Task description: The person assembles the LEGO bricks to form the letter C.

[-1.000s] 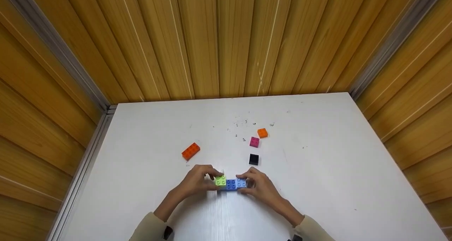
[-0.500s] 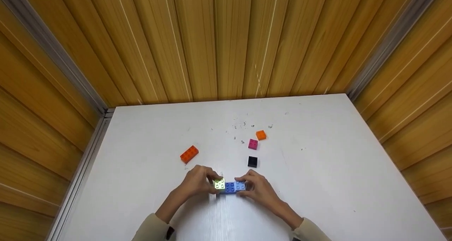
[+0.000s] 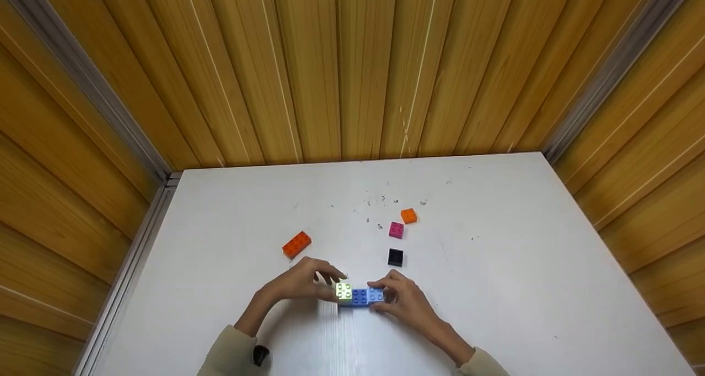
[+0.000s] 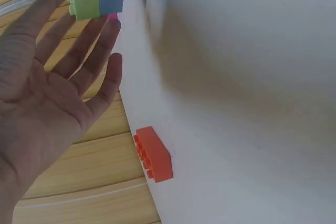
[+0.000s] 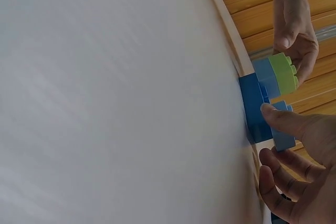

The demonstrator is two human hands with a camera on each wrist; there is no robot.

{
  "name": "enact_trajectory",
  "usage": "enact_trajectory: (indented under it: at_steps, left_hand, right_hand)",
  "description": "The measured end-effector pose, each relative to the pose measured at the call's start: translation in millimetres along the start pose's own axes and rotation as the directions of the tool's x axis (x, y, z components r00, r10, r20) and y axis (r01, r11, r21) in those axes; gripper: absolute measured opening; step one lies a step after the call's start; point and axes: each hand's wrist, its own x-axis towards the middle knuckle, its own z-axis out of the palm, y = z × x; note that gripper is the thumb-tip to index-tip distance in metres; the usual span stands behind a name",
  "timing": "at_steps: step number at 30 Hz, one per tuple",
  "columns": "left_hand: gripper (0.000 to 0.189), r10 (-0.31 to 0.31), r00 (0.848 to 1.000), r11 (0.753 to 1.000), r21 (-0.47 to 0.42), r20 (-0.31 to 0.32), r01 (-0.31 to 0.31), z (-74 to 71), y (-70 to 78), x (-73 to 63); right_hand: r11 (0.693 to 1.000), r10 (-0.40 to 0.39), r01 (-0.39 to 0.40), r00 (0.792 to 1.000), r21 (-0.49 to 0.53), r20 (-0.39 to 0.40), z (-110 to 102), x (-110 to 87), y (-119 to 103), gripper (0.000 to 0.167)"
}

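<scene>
"Brickwork first: where is it, and who has hold of it?"

"On the white table (image 3: 495, 266), close in front of the person, between the hands. Long dark blue brick (image 3: 359, 297) as base, lime brick (image 3: 343, 292) above its left end, pale blue brick (image 3: 375, 295) on its right. Right hand (image 3: 406, 299) pinches the pale blue one between thumb and fingers."

"Left hand (image 3: 302, 279)?"

"Open, fingers relaxed beside the lime brick. Whether the thumb touches, I can't tell."

"Why that hold?"

"My reading: the right-hand pinch steadies the whole piece from one end, so the left needs no grip."

"Loose bricks?"

"Red-orange brick (image 3: 297, 245) past the left hand. Black brick (image 3: 395, 257), magenta brick (image 3: 396, 230) and orange brick (image 3: 408, 216) straggle away past the right. Probably set there to give the hands room, yet within reach."

"Do the wrist cameras add anything?"

"Height. Right wrist view shows an under-block (image 5: 266, 77), light blue, beneath the lime — hidden from above. Left wrist view shows the bare palm, which the head view misses. Only the head view, though, gives all four loose bricks together."
</scene>
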Motion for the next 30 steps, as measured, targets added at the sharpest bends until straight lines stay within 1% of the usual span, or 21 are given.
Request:
enact_trajectory:
  at_steps: [2, 5, 7, 9, 11, 13, 16, 18, 20, 23, 27, 30]
  left_hand:
    - [0.041, 0.0, 1.0, 1.0, -0.007, -0.01, 0.0, -8.9, -2.8, 8.1]
    - [0.039, -0.01, 0.999, 1.0, 0.019, -0.05, 0.011, -19.5, -7.4, 27.1]
    - [0.038, -0.031, 0.997, 0.999, 0.041, -0.07, 0.034, -23.1, -9.3, 42.3]
    - [0.036, -0.042, 0.996, 0.996, 0.07, -0.081, 0.047, -23.6, -10.9, 57.0]
    - [0.036, -0.057, 0.995, 0.995, 0.075, -0.08, 0.063, -20.9, -10.5, 71.1]
    - [0.037, -0.068, 0.995, 0.995, 0.072, -0.072, 0.073, -14.8, -8.7, 85.4]
    - [0.04, -0.055, 0.998, 0.997, 0.06, -0.039, 0.057, -2.9, -1.8, 107.2]
    - [0.04, -0.026, 1.0, 0.998, 0.059, -0.018, 0.027, 4.7, 3.7, 120.7]
    - [0.039, -0.011, 1.0, 0.997, 0.071, 0.0, 0.011, 11.4, 8.9, 131.6]
    - [0.037, -0.013, 1.0, 0.996, 0.089, 0.029, 0.011, 19.4, 13.0, 141.5]
    - [0.036, -0.04, 0.997, 0.993, 0.113, 0.064, 0.032, 26.1, 13.6, 147.1]
    - [0.033, -0.057, 0.997, 0.991, 0.126, 0.054, 0.05, 28.1, 13.1, 147.9]
  right_hand:
    - [1.0, 0.017, -0.017, 1.0, -0.007, 0.003, -1, 0.0, 1, 0.041]
    - [0.999, 0.035, -0.035, 0.999, -0.017, 0.006, -3, 1.2, 0, 0.041]
    - [0.999, 0.04, -0.039, 0.999, -0.02, 0.006, -4, 2.4, 0, 0.041]
    - [0.999, 0.031, -0.031, 0.999, -0.017, 0.005, -3, 3.4, -1, 0.041]
    - [1.0, 0.026, -0.026, 1.0, -0.013, 0.011, -2, 3.5, -2, 0.041]
    - [1.0, 0.02, -0.02, 1.0, -0.011, 0.015, -1, 2.6, -1, 0.041]
    - [1.0, 0.03, -0.03, 0.999, -0.007, 0.016, -3, -0.4, -1, 0.041]
    - [0.999, 0.038, -0.038, 0.999, -0.011, 0.007, -4, -2.0, 0, 0.041]
    - [0.999, 0.036, -0.036, 0.999, -0.013, 0.002, -5, -2.9, 0, 0.04]
    - [1.0, 0.023, -0.023, 1.0, -0.014, 0.004, -3, -2.6, 1, 0.041]
    - [1.0, 0.02, -0.02, 1.0, -0.017, 0.008, 0, -0.9, 0, 0.042]
    - [0.999, 0.025, -0.025, 1.0, -0.025, 0.005, 2, 0.1, -1, 0.042]
